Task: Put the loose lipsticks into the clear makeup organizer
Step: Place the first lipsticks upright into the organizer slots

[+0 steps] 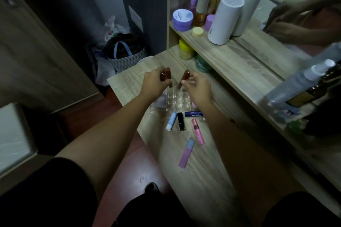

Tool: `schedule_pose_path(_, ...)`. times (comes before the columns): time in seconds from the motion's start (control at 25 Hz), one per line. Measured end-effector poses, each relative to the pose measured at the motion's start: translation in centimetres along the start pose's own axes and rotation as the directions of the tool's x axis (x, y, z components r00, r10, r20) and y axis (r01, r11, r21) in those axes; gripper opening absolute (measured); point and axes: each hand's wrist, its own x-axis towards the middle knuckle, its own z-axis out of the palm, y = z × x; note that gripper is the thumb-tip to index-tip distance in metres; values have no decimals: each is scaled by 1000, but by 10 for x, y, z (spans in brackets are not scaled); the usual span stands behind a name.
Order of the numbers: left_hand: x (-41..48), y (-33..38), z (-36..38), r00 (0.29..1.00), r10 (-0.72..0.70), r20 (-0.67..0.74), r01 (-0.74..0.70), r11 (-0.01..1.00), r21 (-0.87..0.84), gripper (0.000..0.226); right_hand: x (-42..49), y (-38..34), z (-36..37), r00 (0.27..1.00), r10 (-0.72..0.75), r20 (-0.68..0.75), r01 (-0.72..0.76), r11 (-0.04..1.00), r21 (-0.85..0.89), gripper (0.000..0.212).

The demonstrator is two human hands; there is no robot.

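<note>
Two glossy brown lipsticks, left hand (pixel 154 81) gripping one (pixel 167 76), right hand (pixel 198 86) pinching other (pixel 184 77), above clear gridded organizer (pixel 177 100).

Both hands over the clear organizer (pixel 177 98), each holding a brown lipstick, so its far cells are blocked from above; near cells open. Loose tubes crowd the surface (pixel 203 180) just in front: light blue tube (pixel 171 121), black tube (pixel 181 121), Nivea stick (pixel 193 114), pink tube (pixel 197 131), lilac tube (pixel 186 153). Bare surface nearer the person. The shelf (pixel 239 57) on the right closes that side.
</note>
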Motion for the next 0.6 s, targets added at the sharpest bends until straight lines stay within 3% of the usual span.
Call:
schedule_pose_path(0.32,13,-26,30,982,-1,189,-29,987,157,20,10,29,26,997,35,67,-27,994,-110,23)
schedule_pose_path(0.6,14,-32,36,983,42,181,-78,978,195,22,14,33,24,994,21,104,-15,998,-58,29)
